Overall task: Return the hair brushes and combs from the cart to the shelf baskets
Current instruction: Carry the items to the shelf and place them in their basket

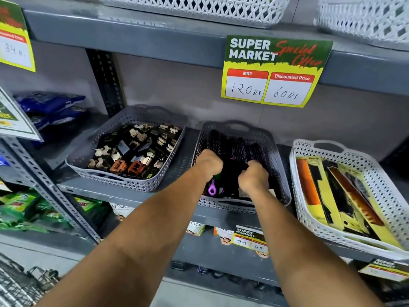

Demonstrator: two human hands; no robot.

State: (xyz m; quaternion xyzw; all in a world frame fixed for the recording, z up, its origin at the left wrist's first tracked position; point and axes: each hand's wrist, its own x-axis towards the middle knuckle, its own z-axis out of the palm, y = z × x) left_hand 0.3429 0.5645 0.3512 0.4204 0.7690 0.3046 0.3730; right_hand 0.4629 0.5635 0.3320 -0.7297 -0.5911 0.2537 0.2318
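Several round hair brushes with black and purple bristles lie in the grey middle basket on the shelf. Both of my hands are down inside this basket. My left hand is curled over a brush whose purple loop handle sticks out under my wrist. A little to its right, my right hand is fisted around a dark brush, its fingers folded in. Packaged combs on yellow cards fill the white basket at the right.
A grey basket of hair clips stands to the left of the brush basket. A price sign hangs from the shelf above. White baskets sit on the upper shelf. The wire cart shows at the bottom left.
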